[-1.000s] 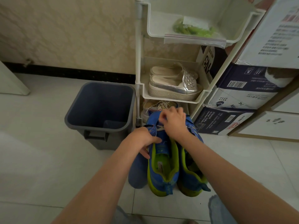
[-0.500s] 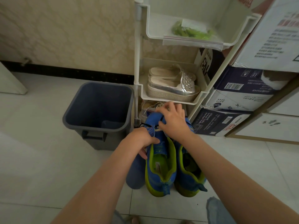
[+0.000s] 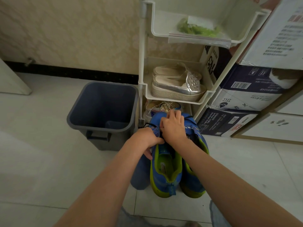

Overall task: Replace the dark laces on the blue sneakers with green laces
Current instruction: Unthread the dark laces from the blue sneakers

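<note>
Two blue sneakers with green lining stand side by side on the floor, heels towards me: the left sneaker (image 3: pixel 165 167) and the right sneaker (image 3: pixel 195 174). My left hand (image 3: pixel 147 138) grips the left sneaker's upper at the eyelet flap. My right hand (image 3: pixel 173 126) pinches the dark lace (image 3: pixel 148 124) over the left sneaker's tongue area; the fingers hide most of the lacing. A clear bag of green laces (image 3: pixel 198 30) lies on the top shelf of the white rack (image 3: pixel 141 66).
A dark grey bin (image 3: pixel 101 112) stands left of the sneakers. The rack's middle shelf holds silver platform shoes (image 3: pixel 177 84), and another shoe sits below. Stacked cardboard boxes (image 3: pixel 246 89) stand to the right. A blue insole (image 3: pixel 141 174) lies left of the sneakers.
My right hand shifted slightly towards the toe of the left sneaker and a short loop of dark lace now shows at its left edge. The left hand keeps its hold.
</note>
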The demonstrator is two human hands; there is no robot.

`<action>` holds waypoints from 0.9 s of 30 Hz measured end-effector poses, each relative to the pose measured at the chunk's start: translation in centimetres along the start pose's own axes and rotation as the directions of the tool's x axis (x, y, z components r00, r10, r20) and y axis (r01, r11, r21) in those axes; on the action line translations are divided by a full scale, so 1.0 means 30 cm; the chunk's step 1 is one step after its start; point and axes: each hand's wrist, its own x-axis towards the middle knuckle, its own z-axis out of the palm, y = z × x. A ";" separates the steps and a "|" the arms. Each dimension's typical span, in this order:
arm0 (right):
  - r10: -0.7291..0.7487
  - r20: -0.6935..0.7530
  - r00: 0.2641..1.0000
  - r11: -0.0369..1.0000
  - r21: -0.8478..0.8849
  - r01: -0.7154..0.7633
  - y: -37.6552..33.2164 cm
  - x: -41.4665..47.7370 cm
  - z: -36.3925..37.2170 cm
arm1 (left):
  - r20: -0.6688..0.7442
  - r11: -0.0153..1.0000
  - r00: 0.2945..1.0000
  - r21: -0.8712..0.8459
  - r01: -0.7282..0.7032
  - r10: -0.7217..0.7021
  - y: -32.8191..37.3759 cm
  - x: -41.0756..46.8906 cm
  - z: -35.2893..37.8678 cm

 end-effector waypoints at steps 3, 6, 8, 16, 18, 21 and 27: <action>0.016 -0.041 0.999 0.999 0.034 -0.014 0.011 0.001 -0.009 | 0.002 1.000 1.000 -0.023 0.013 -0.013 0.001 -0.003 0.001; 0.307 -0.334 0.891 0.918 0.352 -0.184 0.048 0.012 -0.043 | 0.005 0.999 1.000 -0.040 0.024 -0.024 -0.001 -0.004 0.006; 0.534 -0.400 0.745 0.763 0.609 -0.219 0.064 0.015 -0.072 | -0.001 0.999 1.000 -0.030 0.023 -0.023 -0.001 -0.006 0.007; 0.070 -0.188 0.980 0.933 0.360 0.002 0.063 -0.011 -0.049 | -0.006 1.000 1.000 0.004 0.028 -0.028 0.015 -0.023 0.008; -0.008 -0.077 0.997 0.978 0.206 0.024 0.050 -0.021 -0.023 | -0.017 0.999 1.000 0.041 0.024 -0.023 0.019 -0.023 0.009; -0.011 -0.022 1.000 0.993 0.113 0.014 0.035 -0.021 -0.001 | -0.033 0.997 0.999 0.082 0.001 0.002 0.020 -0.018 0.009; -0.021 -0.010 1.000 0.996 0.083 0.022 0.021 -0.013 0.001 | -0.047 0.997 0.999 0.080 -0.005 0.009 0.021 -0.026 0.008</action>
